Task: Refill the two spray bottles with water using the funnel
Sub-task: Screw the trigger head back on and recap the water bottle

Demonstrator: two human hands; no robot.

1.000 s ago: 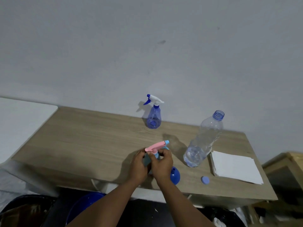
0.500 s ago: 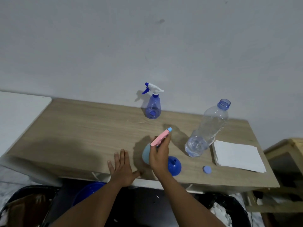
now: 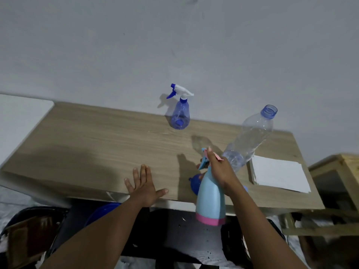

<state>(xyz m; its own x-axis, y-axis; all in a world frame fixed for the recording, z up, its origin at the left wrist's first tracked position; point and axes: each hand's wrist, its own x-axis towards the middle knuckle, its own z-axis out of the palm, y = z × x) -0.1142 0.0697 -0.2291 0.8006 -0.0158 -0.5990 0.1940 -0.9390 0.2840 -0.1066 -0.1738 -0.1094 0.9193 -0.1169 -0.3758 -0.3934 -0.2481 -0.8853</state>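
My right hand [image 3: 218, 169] grips the neck and pink trigger head of a light blue spray bottle [image 3: 210, 199] with a pink base, lifted above the table's front edge. My left hand [image 3: 144, 186] lies flat with spread fingers on the wooden table [image 3: 97, 144]. A blue funnel [image 3: 194, 183] sits on the table, mostly hidden behind the lifted bottle. A clear blue spray bottle [image 3: 180, 116] with a white and blue trigger stands at the back by the wall. A clear plastic water bottle [image 3: 247, 140] stands uncapped at the right with a little water in it.
A stack of white paper [image 3: 279, 174] lies at the table's right end. A white surface [image 3: 17, 117] adjoins the table on the left, and a wooden stand [image 3: 338, 171] is at the far right. A blue basin [image 3: 103, 211] sits under the table.
My left hand let go of the light blue spray bottle and went flat on the table. My right hand lifted the bottle up and toward me.
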